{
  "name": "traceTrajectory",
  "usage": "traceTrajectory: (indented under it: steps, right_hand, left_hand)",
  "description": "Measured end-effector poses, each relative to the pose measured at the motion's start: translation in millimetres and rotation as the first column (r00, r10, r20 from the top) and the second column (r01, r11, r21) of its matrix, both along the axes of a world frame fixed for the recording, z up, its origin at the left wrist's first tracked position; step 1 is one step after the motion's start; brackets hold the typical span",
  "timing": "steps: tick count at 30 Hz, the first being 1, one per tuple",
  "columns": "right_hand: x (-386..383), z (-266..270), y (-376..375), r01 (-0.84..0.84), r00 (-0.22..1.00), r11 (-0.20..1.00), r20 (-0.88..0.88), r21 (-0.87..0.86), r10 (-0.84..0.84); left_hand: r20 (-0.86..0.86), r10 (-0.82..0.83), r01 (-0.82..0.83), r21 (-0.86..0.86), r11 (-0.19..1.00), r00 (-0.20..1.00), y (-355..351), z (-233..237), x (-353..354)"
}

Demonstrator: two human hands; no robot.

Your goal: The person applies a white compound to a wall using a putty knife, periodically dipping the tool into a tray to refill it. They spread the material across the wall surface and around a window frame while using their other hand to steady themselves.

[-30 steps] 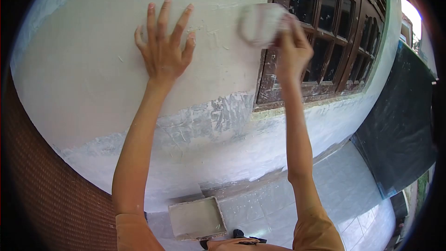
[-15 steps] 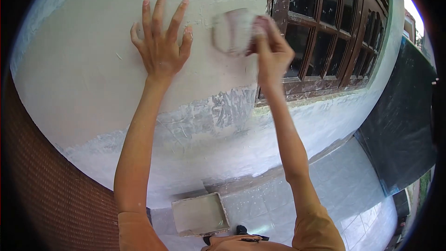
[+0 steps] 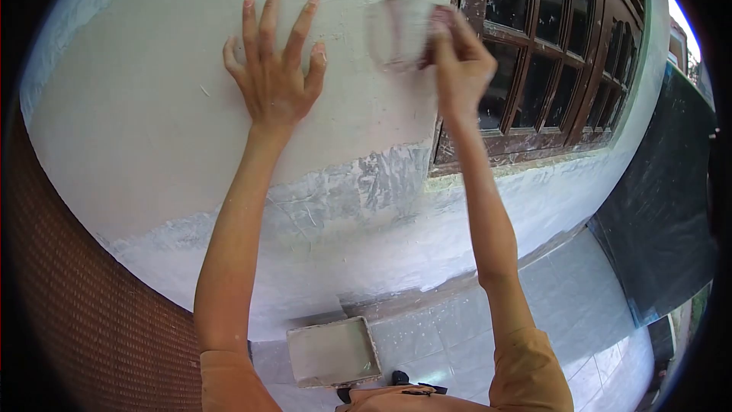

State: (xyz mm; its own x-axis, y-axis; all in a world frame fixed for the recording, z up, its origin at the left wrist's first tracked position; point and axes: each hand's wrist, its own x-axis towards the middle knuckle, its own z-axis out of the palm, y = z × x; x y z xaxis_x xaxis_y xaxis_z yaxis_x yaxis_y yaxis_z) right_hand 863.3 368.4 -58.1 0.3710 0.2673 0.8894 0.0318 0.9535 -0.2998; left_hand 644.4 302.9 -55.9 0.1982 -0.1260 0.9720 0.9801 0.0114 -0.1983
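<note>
My left hand (image 3: 276,80) lies against the wall with its fingers spread, on a smooth beige coat (image 3: 175,107) of what looks like putty. Gripped in my right hand (image 3: 463,69) is a putty scraper (image 3: 402,33), its broad pale blade smeared by motion and its reddish handle mostly inside my fingers. The blade is over the coated wall, just left of the window frame. Whether its edge touches the wall is hard to see. Below both hands runs a rough grey-white patch (image 3: 374,179) of wall.
A brown wooden window (image 3: 526,53) with several panes is close beside my right hand. On the tiled floor (image 3: 412,336) a shallow tray (image 3: 375,343) holds pale material. A woven brown surface (image 3: 99,305) lines the left, and a dark panel (image 3: 656,206) leans at right.
My right hand and the scraper have moved a little upward along the wall. My left hand stays in place on it, while the whole view has shifted slightly.
</note>
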Motion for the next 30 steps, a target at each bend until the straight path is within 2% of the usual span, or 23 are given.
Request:
traceTrajectory:
  steps: [2, 5, 7, 9, 11, 13, 15, 17, 20, 21, 23, 25, 26, 29, 30]
  right_hand:
    - [29, 7, -3, -0.044, 0.98, 0.999, -0.192, 0.008, 0.044]
    - [35, 13, -36, -0.156, 0.945, 0.988, -0.293, -0.013, 0.145]
    - [13, 4, -30, -0.259, 0.959, 0.966, -0.114, 0.015, 0.259]
    - [-11, -15, -23, -0.03, 0.994, 0.999, 0.102, 0.016, 0.028]
    - [-3, -20, -14, -0.109, 0.993, 0.991, 0.026, -0.076, 0.111]
    - [31, -13, -16, -0.116, 0.984, 0.988, -0.146, -0.097, 0.102]
    - [58, -8, -19, -0.094, 0.956, 0.995, -0.281, -0.029, 0.082]
    - [65, -9, -26, -0.11, 0.946, 0.994, -0.308, -0.012, 0.101]
    - [23, -16, -46, -0.203, 0.975, 0.974, -0.112, -0.099, 0.192]
    - [8, -27, -28, -0.108, 0.993, 0.994, -0.045, 0.008, 0.108]
    - [5, -34, -19, -0.107, 0.994, 0.991, -0.008, -0.084, 0.106]
    - [35, -33, -8, -0.081, 0.991, 0.993, -0.118, -0.091, 0.07]
    - [51, -26, -24, -0.117, 0.98, 0.981, -0.175, -0.154, 0.09]
    - [73, -22, -20, -0.138, 0.914, 0.988, -0.393, -0.073, 0.099]
    - [64, -18, -32, -0.149, 0.935, 0.987, -0.334, -0.067, 0.118]
  left_hand:
    - [0.005, 0.005, -0.005, -0.043, 0.999, 1.0, 0, 0, 3]
    - [0.001, 0.002, -0.002, -0.024, 1.0, 1.0, 1, 1, 3]
    - [-0.002, 0.007, -0.007, -0.032, 0.999, 1.0, -1, 1, 2]
    - [-0.003, 0.007, -0.007, -0.04, 0.999, 1.0, 0, -1, 3]
    - [-0.008, 0.004, -0.005, -0.022, 1.0, 1.0, 0, 1, -1]
    - [-0.008, 0.009, -0.009, -0.029, 1.0, 1.0, 0, 0, 1]
    - [-0.003, 0.008, -0.008, -0.033, 0.999, 1.0, 0, 2, 1]
    - [0.001, 0.018, -0.018, -0.034, 0.999, 1.0, 0, 0, 2]
    - [-0.005, 0.017, -0.017, -0.019, 1.0, 1.0, 0, 1, 2]
    - [-0.009, 0.01, -0.011, -0.028, 1.0, 1.0, 1, -1, 2]
    - [-0.014, -0.011, 0.011, 0.012, 1.0, 1.0, 1, 1, -1]
    - [-0.023, 0.008, -0.008, -0.008, 1.0, 1.0, 0, 0, 2]
    - [-0.014, 0.023, -0.023, -0.025, 0.999, 1.0, 0, 0, 2]
    - [-0.011, 0.037, -0.037, -0.018, 0.999, 0.999, 1, 0, 2]
    - [-0.004, 0.034, -0.034, -0.02, 0.999, 0.999, 1, -1, 4]
